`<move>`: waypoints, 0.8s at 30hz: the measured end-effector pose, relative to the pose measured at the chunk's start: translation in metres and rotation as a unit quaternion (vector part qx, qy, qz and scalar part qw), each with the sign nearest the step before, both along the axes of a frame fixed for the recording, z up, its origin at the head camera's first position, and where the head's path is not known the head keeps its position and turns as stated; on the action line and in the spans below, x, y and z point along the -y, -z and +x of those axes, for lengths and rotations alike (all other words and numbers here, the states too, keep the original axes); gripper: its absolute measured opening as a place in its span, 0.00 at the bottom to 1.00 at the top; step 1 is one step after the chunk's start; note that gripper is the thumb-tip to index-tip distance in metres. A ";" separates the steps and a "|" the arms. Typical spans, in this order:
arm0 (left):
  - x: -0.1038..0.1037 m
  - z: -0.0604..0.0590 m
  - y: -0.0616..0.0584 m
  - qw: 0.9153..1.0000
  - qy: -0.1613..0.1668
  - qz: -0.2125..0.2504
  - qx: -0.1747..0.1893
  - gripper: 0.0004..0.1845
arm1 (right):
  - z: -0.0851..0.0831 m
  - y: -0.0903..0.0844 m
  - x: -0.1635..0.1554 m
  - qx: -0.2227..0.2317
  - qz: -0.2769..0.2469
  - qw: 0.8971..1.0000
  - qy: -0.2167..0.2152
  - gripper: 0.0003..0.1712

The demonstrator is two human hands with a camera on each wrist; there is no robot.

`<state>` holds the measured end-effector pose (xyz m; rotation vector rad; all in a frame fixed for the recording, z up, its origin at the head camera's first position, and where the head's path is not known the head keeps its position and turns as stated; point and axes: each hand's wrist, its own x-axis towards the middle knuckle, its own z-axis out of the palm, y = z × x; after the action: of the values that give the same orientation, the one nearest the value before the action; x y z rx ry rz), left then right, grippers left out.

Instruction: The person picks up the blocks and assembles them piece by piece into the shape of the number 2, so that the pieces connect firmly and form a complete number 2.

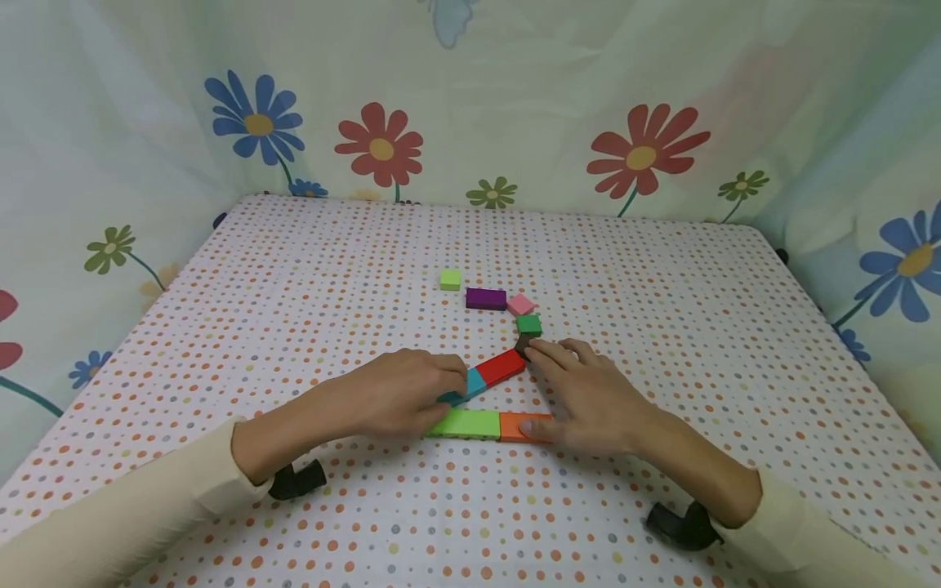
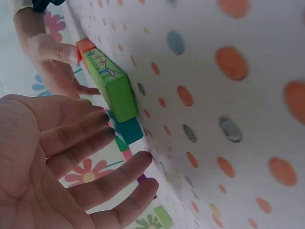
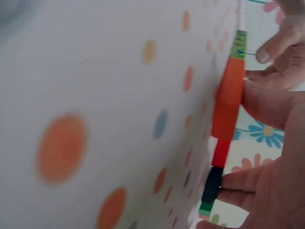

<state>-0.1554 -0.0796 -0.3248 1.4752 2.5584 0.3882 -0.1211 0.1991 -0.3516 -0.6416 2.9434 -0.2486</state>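
Observation:
My left hand (image 1: 412,394) lies flat on the dotted cloth, its straight fingertips (image 2: 143,160) touching the teal block (image 1: 474,381) at the end of a slanted row. That row runs teal, red block (image 1: 501,367), black block (image 1: 523,343), green block (image 1: 528,324). My right hand (image 1: 581,396) spans two rows. Its fingers rest on the black block (image 3: 212,183) and its thumb (image 3: 267,102) presses the orange block (image 1: 515,427). The orange block butts against a light green block (image 1: 466,424) nearest me.
Farther back lie a pink block (image 1: 520,305), a purple block (image 1: 486,298) and a small light green cube (image 1: 450,279). The table (image 1: 294,269) carries a polka-dot cloth, with flowered fabric hanging on three sides.

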 end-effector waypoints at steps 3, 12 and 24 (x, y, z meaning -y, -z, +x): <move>-0.003 -0.003 -0.001 1.000 -0.007 -0.004 0.010 0.08 | -0.001 0.000 -0.001 0.004 -0.003 1.000 -0.001 0.55; -0.007 -0.031 -0.010 0.989 -0.125 -0.026 0.069 0.16 | 0.000 -0.003 -0.001 0.012 -0.027 1.000 -0.002 0.54; -0.008 -0.097 -0.015 0.979 -0.200 -0.016 0.042 0.23 | -0.002 -0.001 -0.003 0.015 -0.028 0.999 -0.004 0.55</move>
<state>-0.2523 -0.0718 -0.3097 0.9044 2.7687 0.4457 -0.1234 0.2023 -0.3510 -0.6494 2.9134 -0.3391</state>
